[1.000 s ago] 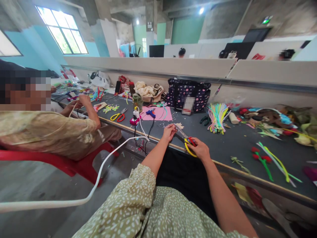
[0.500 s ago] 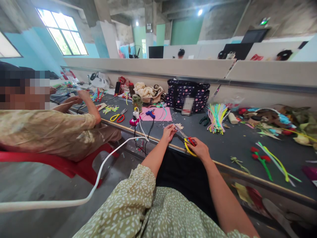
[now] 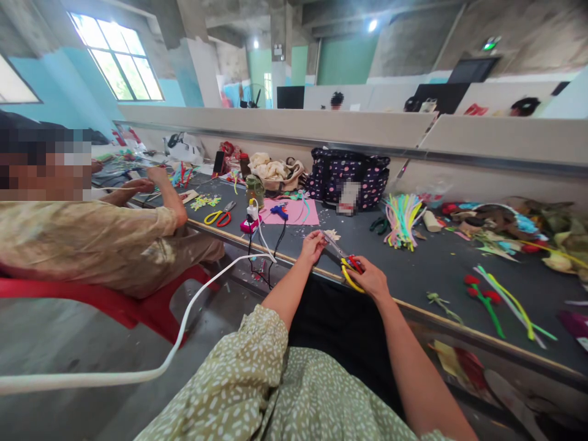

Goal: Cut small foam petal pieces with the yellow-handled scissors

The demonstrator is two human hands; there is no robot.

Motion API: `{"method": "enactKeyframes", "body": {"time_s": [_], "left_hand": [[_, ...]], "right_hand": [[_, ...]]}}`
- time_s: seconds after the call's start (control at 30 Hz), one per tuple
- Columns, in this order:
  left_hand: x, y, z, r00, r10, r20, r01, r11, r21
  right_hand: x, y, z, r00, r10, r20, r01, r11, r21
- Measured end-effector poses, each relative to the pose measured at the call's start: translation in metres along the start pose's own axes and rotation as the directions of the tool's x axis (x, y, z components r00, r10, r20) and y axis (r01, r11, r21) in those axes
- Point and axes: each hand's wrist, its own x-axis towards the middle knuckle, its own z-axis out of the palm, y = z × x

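1. A dark polka-dot bag (image 3: 348, 177) stands at the back of the grey table (image 3: 427, 260), against the partition.
2. A pink sheet (image 3: 296, 214) lies left of the bag, with a blue glue gun (image 3: 279, 210) on it.
3. Pastel pipe cleaners (image 3: 403, 219) lie bundled right of the bag.
4. Red flowers (image 3: 482, 294) on green stems lie further right.
5. A co-worker (image 3: 92, 245) sits on a red chair (image 3: 128, 306) at the left, near spare scissors (image 3: 219, 216) that lie on the table.

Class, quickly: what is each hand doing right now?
Left hand: closed, pinching something too small to tell.
Right hand: closed on the scissors.
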Motion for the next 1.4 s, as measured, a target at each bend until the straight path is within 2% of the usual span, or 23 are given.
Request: {"method": "enactKeyframes", "body": {"time_s": [0.73, 0.97, 1.13, 1.3, 1.4], "left_hand": [[-0.0077, 0.0048, 0.0073, 0.998, -0.031, -0.059, 0.036, 0.996, 0.083], [-0.0066, 0.0039, 0.0049, 1.000, -0.021, 0.003, 0.021, 0.999, 0.036], [-0.0069, 0.0052, 0.0067, 0.998, -0.038, -0.060, 0.042, 0.996, 0.084], [-0.0061, 0.0049, 0.0072, 0.997, -0.024, -0.068, 0.027, 0.999, 0.039], [-0.0058, 0.0046, 0.0069, 0.996, -0.025, -0.084, 0.028, 0.999, 0.024]], "right_hand": [[-0.0009, 0.0014, 0.0040, 1.000, -0.017, -0.022, 0.018, 0.999, 0.036], [-0.0005, -0.0001, 0.0041, 1.000, -0.019, -0.018, 0.020, 0.999, 0.047], [0.0012, 0.0008, 0.0044, 0.999, -0.037, -0.034, 0.038, 0.998, 0.041], [0.0018, -0.0011, 0.0024, 1.000, 0.029, -0.010, -0.029, 0.999, 0.041], [-0.0007, -0.0058, -0.0005, 1.000, 0.024, -0.013, -0.024, 1.000, -0.014]]}}
